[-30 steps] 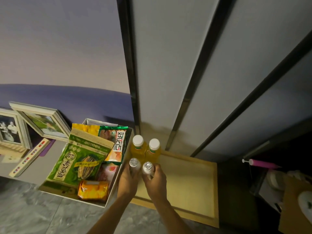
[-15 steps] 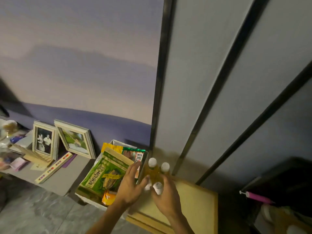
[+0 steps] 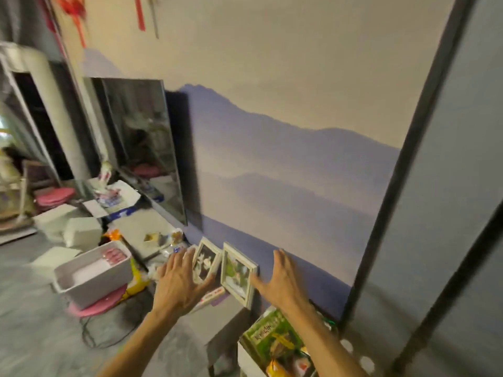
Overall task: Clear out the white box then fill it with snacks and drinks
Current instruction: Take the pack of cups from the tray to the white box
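Frames (image 3: 206,263) (image 3: 237,276), two, stand by left hand (image 3: 179,281) and right hand (image 3: 280,278), both spread.

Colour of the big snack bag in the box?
Green snack bag, with yellow print; head view.

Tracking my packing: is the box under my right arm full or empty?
Full: snack bags rise past the rim of the box.

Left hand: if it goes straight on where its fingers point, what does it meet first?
Probably the black-and-white photo frame: the left hand overlaps its left edge, but depth is unclear.
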Tool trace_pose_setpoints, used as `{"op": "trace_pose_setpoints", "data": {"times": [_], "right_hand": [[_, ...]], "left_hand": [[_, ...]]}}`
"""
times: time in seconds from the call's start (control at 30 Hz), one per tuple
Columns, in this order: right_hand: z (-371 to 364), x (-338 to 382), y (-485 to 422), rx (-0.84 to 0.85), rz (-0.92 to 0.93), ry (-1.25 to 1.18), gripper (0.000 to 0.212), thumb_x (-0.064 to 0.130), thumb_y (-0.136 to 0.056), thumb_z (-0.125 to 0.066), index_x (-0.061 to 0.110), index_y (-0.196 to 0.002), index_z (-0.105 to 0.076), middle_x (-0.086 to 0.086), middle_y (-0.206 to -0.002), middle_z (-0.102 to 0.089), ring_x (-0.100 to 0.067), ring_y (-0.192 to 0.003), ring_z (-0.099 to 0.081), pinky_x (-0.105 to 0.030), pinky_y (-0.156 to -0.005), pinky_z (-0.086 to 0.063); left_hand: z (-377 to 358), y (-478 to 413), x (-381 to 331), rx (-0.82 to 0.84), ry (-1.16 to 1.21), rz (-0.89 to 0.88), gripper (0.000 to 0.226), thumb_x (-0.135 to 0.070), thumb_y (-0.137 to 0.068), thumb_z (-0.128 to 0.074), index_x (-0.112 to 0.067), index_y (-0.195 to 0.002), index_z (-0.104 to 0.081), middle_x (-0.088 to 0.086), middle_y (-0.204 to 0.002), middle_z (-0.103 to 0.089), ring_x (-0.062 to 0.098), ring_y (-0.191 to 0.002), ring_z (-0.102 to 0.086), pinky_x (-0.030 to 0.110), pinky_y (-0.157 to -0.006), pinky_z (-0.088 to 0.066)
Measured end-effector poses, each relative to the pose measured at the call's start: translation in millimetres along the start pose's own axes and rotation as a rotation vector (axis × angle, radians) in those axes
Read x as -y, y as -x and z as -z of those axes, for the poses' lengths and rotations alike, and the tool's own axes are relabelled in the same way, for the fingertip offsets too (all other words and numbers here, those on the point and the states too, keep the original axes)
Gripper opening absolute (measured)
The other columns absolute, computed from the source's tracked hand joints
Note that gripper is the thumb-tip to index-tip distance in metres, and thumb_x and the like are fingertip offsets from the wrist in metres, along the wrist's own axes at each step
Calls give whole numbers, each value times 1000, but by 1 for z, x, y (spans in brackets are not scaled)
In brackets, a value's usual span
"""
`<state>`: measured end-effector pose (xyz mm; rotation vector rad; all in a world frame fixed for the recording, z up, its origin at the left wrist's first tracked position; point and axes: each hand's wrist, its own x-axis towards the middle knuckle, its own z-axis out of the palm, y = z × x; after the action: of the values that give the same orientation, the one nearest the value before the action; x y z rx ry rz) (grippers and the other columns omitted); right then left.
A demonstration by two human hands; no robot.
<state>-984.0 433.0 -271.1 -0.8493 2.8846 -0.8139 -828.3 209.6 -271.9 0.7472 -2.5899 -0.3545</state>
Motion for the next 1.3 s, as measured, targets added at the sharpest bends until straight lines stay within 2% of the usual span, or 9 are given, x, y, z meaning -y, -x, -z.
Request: {"op": "trace_pose_setpoints", "data": {"times": [0.1, 0.17, 0.33, 0.5, 0.63, 0.77, 1.0, 1.3], "right_hand": [[-11, 65, -20, 39, 136, 58, 114, 88, -87, -39, 12, -168, -14, -14, -174, -19, -33, -160, -22, -46, -127, -27], [-26, 108, -29, 59, 205, 71, 109, 81, -90, -48, 11, -167, -16, -13, -173, -22, -33, -158, -24, -45, -125, -29], [-83, 209, -44, 141, 339, 40, 110, 85, -87, -48, 14, -166, -19, -11, -170, -30, -32, -152, -35, -45, -119, -41], [-153, 313, -76, 194, 446, 34, 110, 87, -82, -44, 17, -165, -21, -10, -170, -31, -32, -153, -34, -46, -119, -41], [-202, 397, -106, 226, 486, 37, 104, 83, -85, -51, 18, -162, -27, -9, -168, -33, -30, -153, -34, -44, -118, -41], [-247, 460, -133, 256, 499, 33, 94, 76, -89, -56, 16, -157, -31, -9, -159, -41, -29, -142, -44, -41, -110, -47], [-326, 509, -194, 309, 452, 48, 96, 78, -87, -54, 14, -156, -35, -12, -159, -42, -32, -142, -45, -47, -111, -47], [-437, 536, -330, 371, 384, 37, 101, 82, -82, -49, 16, -157, -34, -11, -160, -43, -32, -142, -47, -49, -112, -48]], "left_hand": [[46, 2, 57, -77, -47, 149, 105, -95, -83, -32, -26, -162, -30, 5, -170, -32, 28, -157, -28, 52, -126, -26], [73, 7, 93, -115, -76, 253, 107, -96, -82, -32, -25, -162, -31, 6, -170, -32, 29, -156, -30, 52, -126, -27], [115, 17, 185, -178, -134, 429, 105, -93, -81, -34, -22, -158, -37, 7, -160, -44, 28, -143, -45, 50, -120, -38], [137, 9, 278, -195, -142, 515, 97, -87, -85, -40, -23, -157, -37, 4, -158, -45, 25, -140, -46, 47, -119, -36], [155, -10, 346, -184, -172, 563, 94, -85, -89, -43, -22, -159, -37, 4, -157, -46, 24, -141, -46, 44, -117, -36], [161, -40, 418, -151, -181, 591, 103, -92, -84, -32, -21, -159, -38, 4, -158, -47, 22, -143, -45, 45, -118, -35], [147, -105, 501, -77, -204, 592, 100, -90, -85, -34, -22, -158, -40, 3, -156, -48, 23, -141, -47, 45, -117, -38], [90, -240, 595, 8, -193, 598, 87, -82, -90, -45, -27, -157, -40, 4, -156, -48, 24, -142, -46, 45, -116, -38]]}}
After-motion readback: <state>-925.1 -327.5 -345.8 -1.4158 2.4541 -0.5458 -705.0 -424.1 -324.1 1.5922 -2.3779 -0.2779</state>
